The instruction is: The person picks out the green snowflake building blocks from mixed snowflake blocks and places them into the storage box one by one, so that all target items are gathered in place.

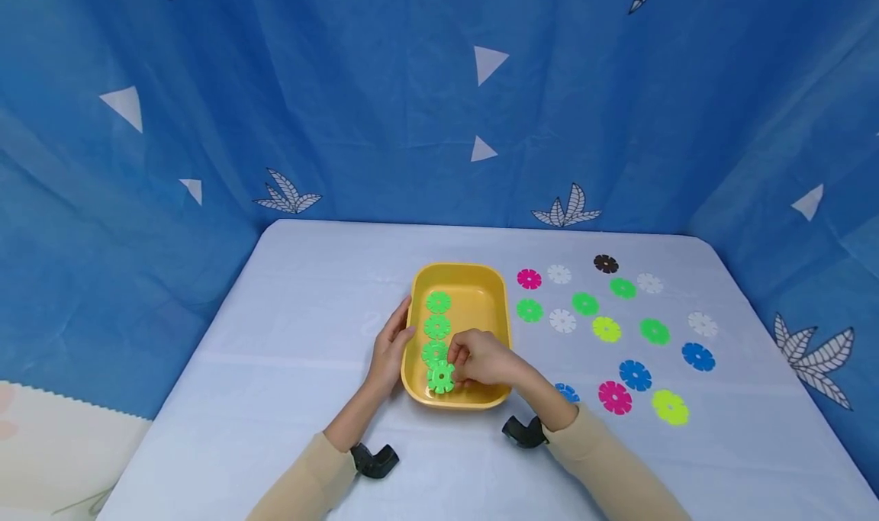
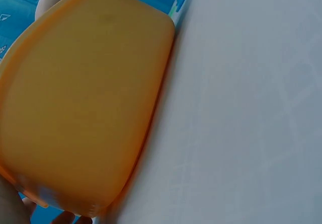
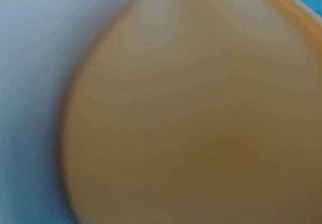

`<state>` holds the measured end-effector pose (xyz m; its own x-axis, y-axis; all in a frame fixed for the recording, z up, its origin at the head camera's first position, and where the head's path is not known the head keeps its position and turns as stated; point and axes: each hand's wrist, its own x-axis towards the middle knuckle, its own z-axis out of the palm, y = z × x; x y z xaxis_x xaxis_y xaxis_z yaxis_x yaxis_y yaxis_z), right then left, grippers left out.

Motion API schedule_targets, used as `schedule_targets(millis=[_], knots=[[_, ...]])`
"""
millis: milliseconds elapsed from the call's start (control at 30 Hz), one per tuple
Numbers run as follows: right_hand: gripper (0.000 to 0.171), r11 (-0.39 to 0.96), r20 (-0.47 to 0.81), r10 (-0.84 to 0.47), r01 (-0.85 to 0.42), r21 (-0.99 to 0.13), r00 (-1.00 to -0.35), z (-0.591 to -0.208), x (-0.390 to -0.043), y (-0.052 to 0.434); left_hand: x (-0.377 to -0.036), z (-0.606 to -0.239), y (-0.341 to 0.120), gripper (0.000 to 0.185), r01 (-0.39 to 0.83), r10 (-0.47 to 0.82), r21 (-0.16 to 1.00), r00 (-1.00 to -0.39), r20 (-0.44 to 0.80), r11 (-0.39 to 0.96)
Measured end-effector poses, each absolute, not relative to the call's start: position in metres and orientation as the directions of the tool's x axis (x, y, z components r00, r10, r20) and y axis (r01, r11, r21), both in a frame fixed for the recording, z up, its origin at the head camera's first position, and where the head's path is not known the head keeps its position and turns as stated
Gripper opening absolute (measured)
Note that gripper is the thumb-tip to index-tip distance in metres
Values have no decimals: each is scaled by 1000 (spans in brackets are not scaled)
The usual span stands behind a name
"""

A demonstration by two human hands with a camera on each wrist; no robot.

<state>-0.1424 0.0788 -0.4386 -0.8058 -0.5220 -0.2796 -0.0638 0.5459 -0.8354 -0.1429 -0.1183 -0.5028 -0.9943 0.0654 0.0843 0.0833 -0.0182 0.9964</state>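
Observation:
A yellow tray (image 1: 493,292) stands on the table, its outer wall filling much of the left wrist view. My left hand (image 1: 390,353) holds its left side, thumb at the rim and fingers along the outside. Inside, several green notched discs (image 1: 437,326) lie in a column along the left side. My right hand (image 1: 484,358) reaches over the tray's near right part, its thumb and fingers pinching a green notched disc (image 1: 441,377) at the column's near end. That disc overlaps the one behind it. The right wrist view shows only blurred tray wall (image 3: 191,108).
Loose notched discs lie scattered right of the tray, among them a pink disc (image 1: 614,397), a blue disc (image 1: 635,375), a yellow disc (image 1: 670,407), a white disc (image 1: 562,321) and a brown disc (image 1: 606,263). A blue curtain (image 1: 412,109) hangs behind the white table (image 1: 295,292).

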Motion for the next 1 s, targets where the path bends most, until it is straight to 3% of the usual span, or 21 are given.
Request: schedule_targets(millis=[600,1000], knots=[[12,557,-360,-504,23,-830,-785,-453,-140,69,-142,-500,-119,53,82,81,996,-993,84,-28],[11,578,-340,-496,-11,-816,-799,-452,-138,66,-143,-501,-119,53,69,76,997,-995,71,-21]])
